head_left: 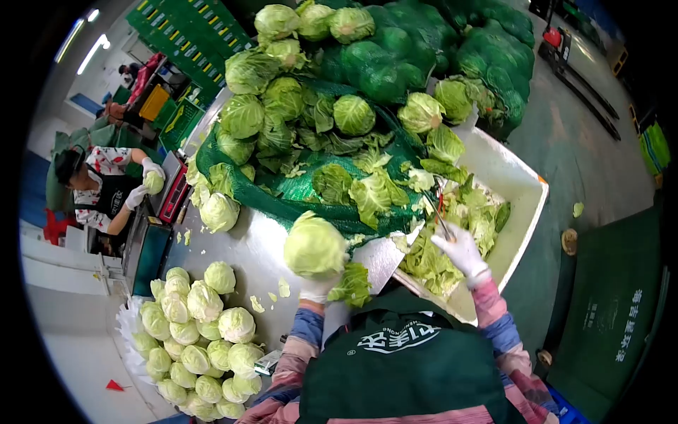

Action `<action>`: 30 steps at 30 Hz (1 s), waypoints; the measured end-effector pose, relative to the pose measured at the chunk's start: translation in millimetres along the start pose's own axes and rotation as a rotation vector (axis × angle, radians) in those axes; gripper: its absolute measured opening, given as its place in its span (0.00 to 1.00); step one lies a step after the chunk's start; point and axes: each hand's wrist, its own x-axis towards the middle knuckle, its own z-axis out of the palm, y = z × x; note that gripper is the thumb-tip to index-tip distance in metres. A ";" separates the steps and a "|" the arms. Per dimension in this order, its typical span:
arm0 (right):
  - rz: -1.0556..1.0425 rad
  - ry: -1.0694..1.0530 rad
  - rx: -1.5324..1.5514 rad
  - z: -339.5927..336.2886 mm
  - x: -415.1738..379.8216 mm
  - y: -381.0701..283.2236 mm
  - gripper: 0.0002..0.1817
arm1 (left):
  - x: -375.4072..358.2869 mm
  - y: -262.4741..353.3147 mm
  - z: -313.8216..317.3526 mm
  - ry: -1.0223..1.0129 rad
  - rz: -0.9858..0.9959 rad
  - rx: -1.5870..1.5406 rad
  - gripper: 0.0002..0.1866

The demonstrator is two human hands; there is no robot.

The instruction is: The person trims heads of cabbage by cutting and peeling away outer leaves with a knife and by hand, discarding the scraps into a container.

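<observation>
A pale green cabbage rests in my gloved left hand, whose fingers are mostly hidden beneath it. A loose leaf hangs just right of that hand. My gloved right hand is closed around a slim knife, its point directed up and away from me. Below and around this hand is a white foam box with cut leaves in it. Ahead of both hands, a green net bag lies opened, bearing loose leaves and whole cabbages.
Trimmed cabbages are piled at left on the metal table. Full net sacks stand at the back. Across the table, a co-worker holds a cabbage by a red scale. A pallet jack stands at right.
</observation>
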 end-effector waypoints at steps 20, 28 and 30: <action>0.152 -0.078 -0.088 43.1 -13.4 44.7 0.22 | 101.6 -42.6 -281.2 0.950 0.477 -1.833 0.49; 0.288 -0.003 -0.002 22.4 -2.2 78.0 0.22 | 215.8 36.8 -310.1 0.555 0.314 -0.683 0.39; 0.202 -0.045 -0.122 25.7 6.5 81.6 0.22 | 263.0 90.6 -264.5 0.602 0.200 -0.212 0.49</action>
